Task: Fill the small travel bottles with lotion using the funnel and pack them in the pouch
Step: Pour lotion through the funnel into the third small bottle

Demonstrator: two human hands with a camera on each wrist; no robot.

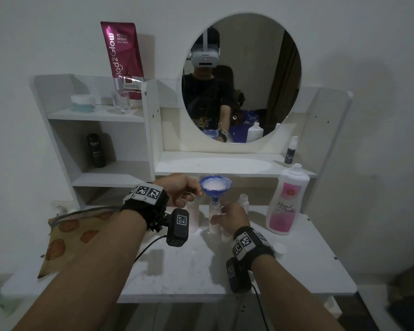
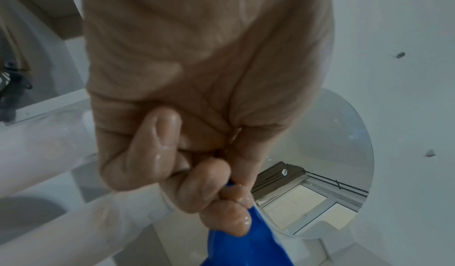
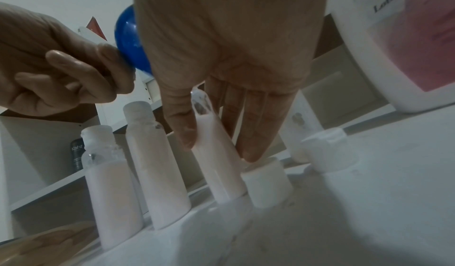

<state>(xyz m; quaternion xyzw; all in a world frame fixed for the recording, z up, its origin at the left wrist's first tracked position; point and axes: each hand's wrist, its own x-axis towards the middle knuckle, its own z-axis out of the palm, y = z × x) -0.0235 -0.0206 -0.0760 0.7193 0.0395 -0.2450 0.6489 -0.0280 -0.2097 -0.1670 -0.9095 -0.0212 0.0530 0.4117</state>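
Observation:
A blue funnel (image 1: 215, 185), its bowl full of white lotion, stands with its spout in the neck of a small travel bottle (image 1: 214, 214). My left hand (image 1: 189, 191) pinches the funnel's rim tab; in the left wrist view the wet fingertips (image 2: 235, 194) clamp the blue funnel (image 2: 236, 243). My right hand (image 1: 228, 217) holds that bottle (image 3: 216, 157) between thumb and fingers, steadying it on the table. Two other small bottles (image 3: 110, 188) (image 3: 157, 173), holding white lotion and uncapped, stand to its left. The brown patterned pouch (image 1: 65, 237) lies at the table's left.
A large pink-and-white lotion bottle (image 1: 287, 204) stands to the right of my right hand. Loose white caps (image 3: 268, 184) (image 3: 329, 149) sit by the bottles. Behind are a white shelf unit (image 1: 110, 115) with toiletries and a round mirror (image 1: 242, 77).

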